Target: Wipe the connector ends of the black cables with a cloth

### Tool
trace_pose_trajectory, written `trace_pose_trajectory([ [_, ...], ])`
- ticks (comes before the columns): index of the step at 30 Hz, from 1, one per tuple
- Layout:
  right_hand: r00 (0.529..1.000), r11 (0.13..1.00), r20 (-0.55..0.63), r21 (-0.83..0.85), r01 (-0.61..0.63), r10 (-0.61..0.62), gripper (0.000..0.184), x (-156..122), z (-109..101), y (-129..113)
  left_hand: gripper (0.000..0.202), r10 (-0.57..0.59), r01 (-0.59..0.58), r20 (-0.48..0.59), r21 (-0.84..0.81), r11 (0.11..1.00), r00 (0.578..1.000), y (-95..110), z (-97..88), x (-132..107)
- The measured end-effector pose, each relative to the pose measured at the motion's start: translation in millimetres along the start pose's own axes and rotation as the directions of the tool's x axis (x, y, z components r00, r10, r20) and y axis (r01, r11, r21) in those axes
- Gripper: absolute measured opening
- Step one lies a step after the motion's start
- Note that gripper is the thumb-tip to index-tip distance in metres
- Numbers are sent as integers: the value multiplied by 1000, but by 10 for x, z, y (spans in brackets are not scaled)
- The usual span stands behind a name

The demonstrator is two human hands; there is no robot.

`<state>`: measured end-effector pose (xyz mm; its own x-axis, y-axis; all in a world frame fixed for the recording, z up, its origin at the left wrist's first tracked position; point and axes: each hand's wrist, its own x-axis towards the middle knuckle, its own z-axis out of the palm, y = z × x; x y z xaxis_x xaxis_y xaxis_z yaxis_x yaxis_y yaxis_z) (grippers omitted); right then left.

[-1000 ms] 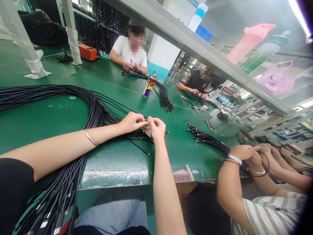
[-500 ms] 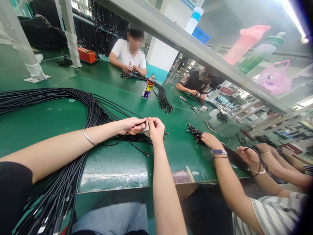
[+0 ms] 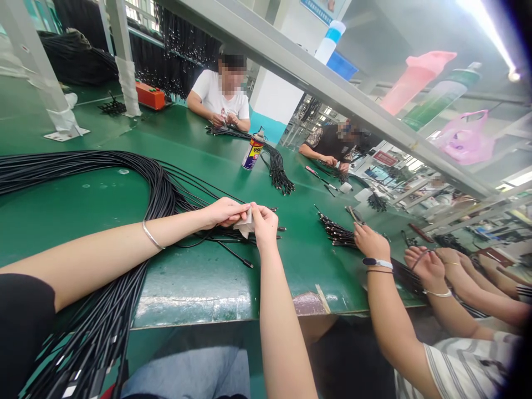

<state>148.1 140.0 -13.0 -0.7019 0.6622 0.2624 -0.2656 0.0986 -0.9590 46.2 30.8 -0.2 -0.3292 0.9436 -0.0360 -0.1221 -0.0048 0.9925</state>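
Small, pale, cloth-like scrap [image 3: 244, 224] over glossy green counter [image 3: 203, 282] — right hand's [image 3: 266, 223] grip pinched closed on it; left hand [image 3: 226, 211] curled closed, contents hidden. Likely light, limp — best held near an edge.

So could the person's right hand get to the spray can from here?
Probably, with a stretch: mostly bare table lies between the right hand and the spray can, though that hand is busy pinching a pale cloth.

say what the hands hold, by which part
Right hand pinches a crumpled off-white cloth-like scrap by its upper edge; left hand hides its hold.
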Motion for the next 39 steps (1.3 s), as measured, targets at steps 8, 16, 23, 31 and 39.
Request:
trace_pose_trajectory([
  [8, 997, 998, 21, -1, -68, 68, 40, 0, 5, 15, 43, 349, -280, -69, 460, 842, 935, -13, 28, -12],
  [16, 999, 980, -14, -198, 32, -35, 43, 15, 6, 47, 36, 349, -252, -129, 471, 845, 928, -6, 53, -34],
  [23, 994, 957, -24, -273, 100, -111, 36, 13, 11, 41, 47, -133, 131, 32, 55, 990, 991, -12, -53, 70],
  [31, 988, 972, 17, -180, 153, -152, 34, -4, 24, 7, 39, -162, 221, 259, -216, 951, 952, 89, -73, -23],
  [39, 988, 984, -13, -92, 152, -154, 34, -18, 64, -29, 41, -93, 114, 145, -150, 982, 985, 92, -43, -27],
])
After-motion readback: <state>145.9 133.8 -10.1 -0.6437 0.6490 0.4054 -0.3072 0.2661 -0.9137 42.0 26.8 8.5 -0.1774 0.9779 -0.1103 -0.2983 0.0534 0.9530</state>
